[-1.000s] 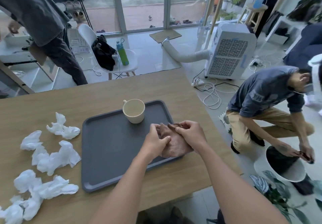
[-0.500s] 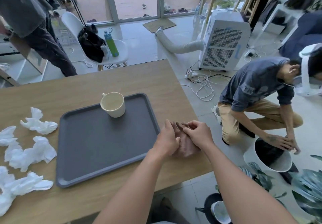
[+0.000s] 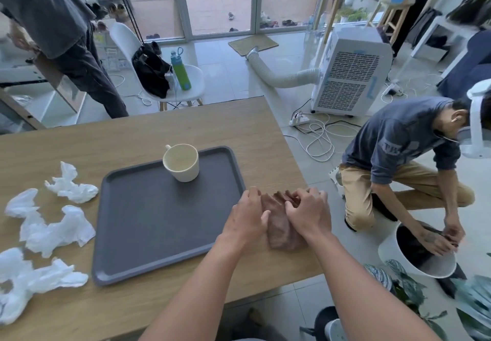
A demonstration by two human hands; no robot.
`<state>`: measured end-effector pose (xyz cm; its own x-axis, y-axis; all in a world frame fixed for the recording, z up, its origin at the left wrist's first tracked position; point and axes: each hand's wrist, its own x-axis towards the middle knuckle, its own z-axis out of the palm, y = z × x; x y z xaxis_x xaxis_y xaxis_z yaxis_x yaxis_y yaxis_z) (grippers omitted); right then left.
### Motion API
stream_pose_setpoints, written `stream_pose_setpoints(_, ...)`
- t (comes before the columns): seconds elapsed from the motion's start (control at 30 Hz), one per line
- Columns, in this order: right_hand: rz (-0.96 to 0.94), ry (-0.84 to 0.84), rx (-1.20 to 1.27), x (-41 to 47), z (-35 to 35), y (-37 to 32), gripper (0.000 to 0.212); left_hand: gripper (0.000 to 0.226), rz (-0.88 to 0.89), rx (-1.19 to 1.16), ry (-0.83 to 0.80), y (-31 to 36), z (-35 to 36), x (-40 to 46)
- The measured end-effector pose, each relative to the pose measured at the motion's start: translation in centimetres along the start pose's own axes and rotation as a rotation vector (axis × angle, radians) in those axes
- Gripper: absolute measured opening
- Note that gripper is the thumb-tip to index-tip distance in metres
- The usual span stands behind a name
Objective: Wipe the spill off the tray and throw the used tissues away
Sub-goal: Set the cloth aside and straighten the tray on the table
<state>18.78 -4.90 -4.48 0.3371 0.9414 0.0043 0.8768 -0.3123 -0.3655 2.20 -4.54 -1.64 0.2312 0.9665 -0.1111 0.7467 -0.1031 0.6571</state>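
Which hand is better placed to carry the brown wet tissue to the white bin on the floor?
Probably the right hand: it grips the soaked tissue and is nearer the white bin.

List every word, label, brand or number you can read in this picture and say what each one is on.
No text can be read.
Kneeling person's shirt: pale print on the back and sleeve, too blurred to read.
Portable air conditioner: blue marks on top and side, too small to read.
Cup, tray, brown soaked tissue: no print visible.
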Motion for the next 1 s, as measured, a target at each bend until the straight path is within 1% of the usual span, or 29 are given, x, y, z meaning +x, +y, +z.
stream_pose_setpoints(0.1, -0.001, 0.092, -0.057, 0.1, 0.4, -1.0, 0.028, 0.027, 0.049, -0.024, 0.102, -1.9, -1.4, -0.3)
stream_pose_setpoints(0.2, -0.061, 0.125, 0.010, 0.3, 0.9, -3.3, 0.027, 0.018, 0.028, -0.028, 0.228, -4.8, -3.6, -0.7)
stream_pose_setpoints(0.3, -0.089, 0.038, 0.191, 0.7, 1.7, -6.1, 0.025, 0.013, -0.003, -0.032, 0.406, -8.1, -6.1, -1.6)
stream_pose_setpoints(0.37, -0.092, -0.025, 0.272, 1.0, 2.6, -8.2, 0.023, 0.014, -0.054, 0.010, 0.533, -11.1, -8.2, -2.5)
stream_pose_setpoints(0.47, -0.108, -0.123, 0.236, 1.1, 4.1, -10.3, 0.025, 0.027, -0.227, 0.158, 0.632, -15.6, -11.0, -3.7)
stream_pose_setpoints(0.53, -0.094, -0.145, 0.188, 1.0, 4.6, -10.8, 0.027, 0.041, -0.393, 0.261, 0.614, -18.0, -12.3, -4.4)
stream_pose_setpoints(0.6, -0.078, -0.124, 0.156, 0.9, 5.1, -11.4, 0.027, 0.053, -0.558, 0.295, 0.547, -20.0, -13.4, -5.0)
stream_pose_setpoints(0.67, -0.078, -0.119, 0.135, 0.9, 5.2, -11.8, 0.024, 0.056, -0.630, 0.304, 0.483, -21.4, -13.8, -5.4)
stream_pose_setpoints(0.77, -0.078, -0.135, 0.129, 0.8, 5.2, -12.1, 0.017, 0.054, -0.615, 0.232, 0.495, -22.6, -14.0, -5.7)
stream_pose_setpoints(0.87, -0.069, -0.128, 0.131, 0.6, 5.2, -12.4, 0.013, 0.049, -0.530, 0.163, 0.540, -23.4, -13.9, -6.1)
stream_pose_setpoints(1.0, -0.070, -0.114, 0.142, 0.4, 5.2, -12.5, 0.007, 0.050, -0.455, 0.135, 0.559, -23.9, -14.3, -6.2)
